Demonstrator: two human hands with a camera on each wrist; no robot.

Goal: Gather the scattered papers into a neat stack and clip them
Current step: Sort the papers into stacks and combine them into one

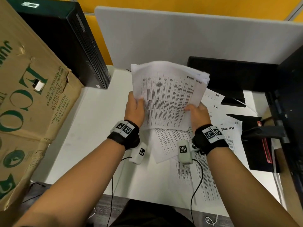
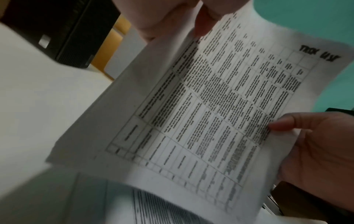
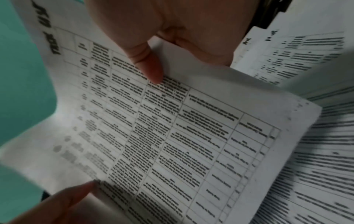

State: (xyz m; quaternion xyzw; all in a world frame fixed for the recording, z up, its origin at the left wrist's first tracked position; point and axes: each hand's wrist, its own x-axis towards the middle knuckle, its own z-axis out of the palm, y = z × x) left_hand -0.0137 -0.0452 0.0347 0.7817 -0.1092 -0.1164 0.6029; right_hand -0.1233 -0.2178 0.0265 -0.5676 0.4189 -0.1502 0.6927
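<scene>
A bundle of printed table sheets [image 1: 167, 95] is held up, tilted, above the white desk [image 1: 98, 128]. My left hand [image 1: 135, 105] grips its left edge, and its thumb [image 2: 206, 19] lies on the top sheet [image 2: 210, 106]. My right hand [image 1: 197, 112] grips the right edge, its thumb [image 3: 149, 65] pressing on the print [image 3: 172, 136]. The sheets' far edges are uneven. More loose sheets [image 1: 168, 145] lie overlapping on the desk under and to the right of my hands [image 3: 316, 151]. The fingers behind the bundle are hidden.
A large cardboard box [image 1: 32, 104] stands at the left, with a black computer case [image 1: 68, 43] behind it. A grey divider panel [image 1: 180, 35] closes the back. Black equipment [image 1: 229, 74] and a dark stand [image 1: 288, 95] crowd the right side, partly over the loose sheets.
</scene>
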